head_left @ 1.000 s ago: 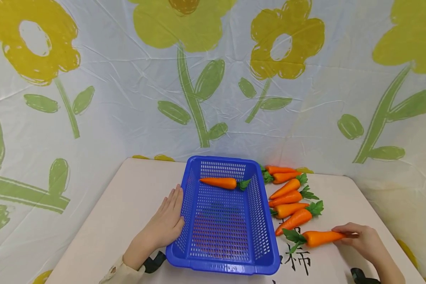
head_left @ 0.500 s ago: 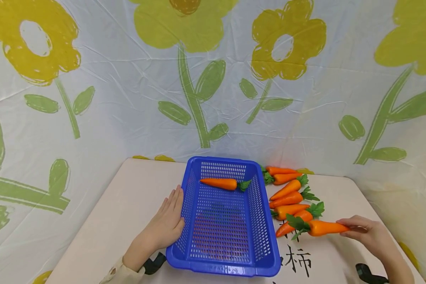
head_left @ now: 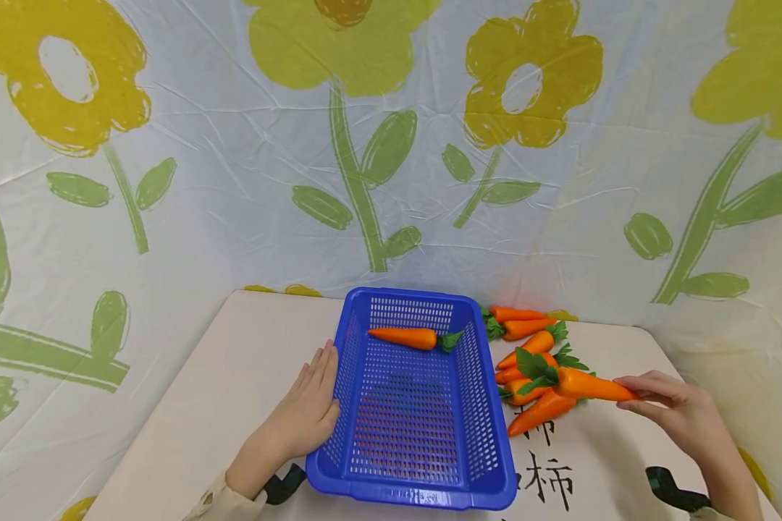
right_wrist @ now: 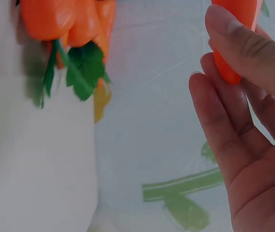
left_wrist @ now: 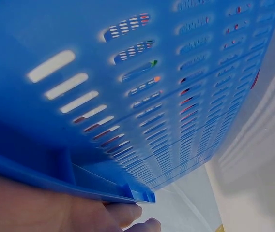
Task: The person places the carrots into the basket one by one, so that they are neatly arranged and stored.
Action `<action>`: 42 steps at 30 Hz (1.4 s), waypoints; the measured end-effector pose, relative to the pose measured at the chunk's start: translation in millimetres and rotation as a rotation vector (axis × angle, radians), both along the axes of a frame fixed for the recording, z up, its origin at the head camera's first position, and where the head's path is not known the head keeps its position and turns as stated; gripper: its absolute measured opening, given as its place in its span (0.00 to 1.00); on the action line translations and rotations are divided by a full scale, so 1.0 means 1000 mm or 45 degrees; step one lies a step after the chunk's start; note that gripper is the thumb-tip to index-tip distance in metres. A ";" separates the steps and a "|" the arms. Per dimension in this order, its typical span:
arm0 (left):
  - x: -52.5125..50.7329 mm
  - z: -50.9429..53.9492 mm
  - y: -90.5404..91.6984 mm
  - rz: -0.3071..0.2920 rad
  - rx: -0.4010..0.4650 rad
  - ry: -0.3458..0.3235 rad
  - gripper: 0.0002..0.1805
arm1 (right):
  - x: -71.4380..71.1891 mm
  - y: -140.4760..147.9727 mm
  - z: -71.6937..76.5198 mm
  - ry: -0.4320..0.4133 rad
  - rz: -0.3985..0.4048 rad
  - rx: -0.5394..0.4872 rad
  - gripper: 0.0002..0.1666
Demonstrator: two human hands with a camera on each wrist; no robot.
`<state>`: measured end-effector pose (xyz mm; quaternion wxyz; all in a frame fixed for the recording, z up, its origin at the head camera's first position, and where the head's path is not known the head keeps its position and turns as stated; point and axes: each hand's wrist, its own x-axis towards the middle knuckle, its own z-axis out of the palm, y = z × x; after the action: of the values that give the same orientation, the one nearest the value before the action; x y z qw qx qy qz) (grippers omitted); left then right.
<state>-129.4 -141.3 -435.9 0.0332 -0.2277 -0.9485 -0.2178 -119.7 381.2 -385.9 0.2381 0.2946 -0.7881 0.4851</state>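
My right hand [head_left: 680, 409] pinches a carrot [head_left: 593, 385] by its thin tip, its green leaves pointing left toward the basket. The right wrist view shows the thumb and fingers round the tip of this carrot [right_wrist: 230, 58]. The held carrot is raised over a row of carrots [head_left: 541, 414] and partly hides some of them. My left hand [head_left: 306, 409] rests with straight fingers along the left side of a blue plastic basket [head_left: 410, 499]. In the left wrist view its fingers [left_wrist: 123, 212] lie at the rim of the basket [left_wrist: 45, 183]. One carrot [head_left: 404, 337] lies crosswise inside the basket, near its far end.
Several carrots lie close against the basket's right side on a pale table [head_left: 234, 376]. Black written characters [head_left: 547, 481] show on the tabletop at the right. A flower-printed cloth [head_left: 234, 181] hangs behind the table. Dark straps [head_left: 674, 492] sit at the wrists.
My right hand has lifted the carrot from low over the table and carried it farther up, above the row. The left hand and the basket have stayed in place.
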 end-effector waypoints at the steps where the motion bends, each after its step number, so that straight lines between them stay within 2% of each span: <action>1: 0.000 0.000 0.000 0.000 0.000 0.002 0.41 | -0.001 0.006 0.000 -0.052 -0.039 0.071 0.19; 2: 0.000 0.000 0.000 0.000 0.001 0.005 0.41 | -0.002 0.010 -0.001 -0.081 -0.081 0.150 0.23; 3: 0.000 0.000 0.000 0.000 0.003 0.008 0.41 | -0.005 0.014 -0.003 -0.072 -0.165 0.225 0.24; 5: 0.000 0.000 0.000 0.001 0.000 0.010 0.41 | -0.010 0.015 -0.002 -0.057 -0.151 0.271 0.27; 7: 0.001 0.001 0.000 0.003 -0.006 0.005 0.41 | -0.013 0.009 0.000 -0.013 -0.245 0.345 0.28; 11: 0.001 0.002 0.000 0.004 -0.010 -0.007 0.41 | -0.021 -0.002 0.007 0.065 -0.221 0.325 0.30; 16: 0.000 0.003 0.001 -0.002 -0.004 -0.001 0.41 | -0.030 -0.014 0.017 0.138 -0.245 0.361 0.29; 20: 0.001 0.003 0.001 -0.002 0.000 0.005 0.40 | -0.039 -0.024 0.026 0.182 -0.207 0.377 0.26; 27: 0.001 0.002 0.001 0.001 0.003 0.013 0.40 | -0.050 -0.043 0.040 0.180 -0.180 0.401 0.27; 38: 0.002 0.000 0.000 0.017 0.014 0.002 0.41 | -0.072 -0.081 0.056 0.136 -0.181 0.402 0.24; 42: 0.001 0.001 0.001 0.014 0.018 0.001 0.41 | -0.080 -0.097 0.060 0.119 -0.150 0.407 0.23</action>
<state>-127.9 -140.3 -435.4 0.0365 -0.2222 -0.9481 -0.2244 -199.3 284.3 -325.4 0.2526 0.3041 -0.8592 0.3248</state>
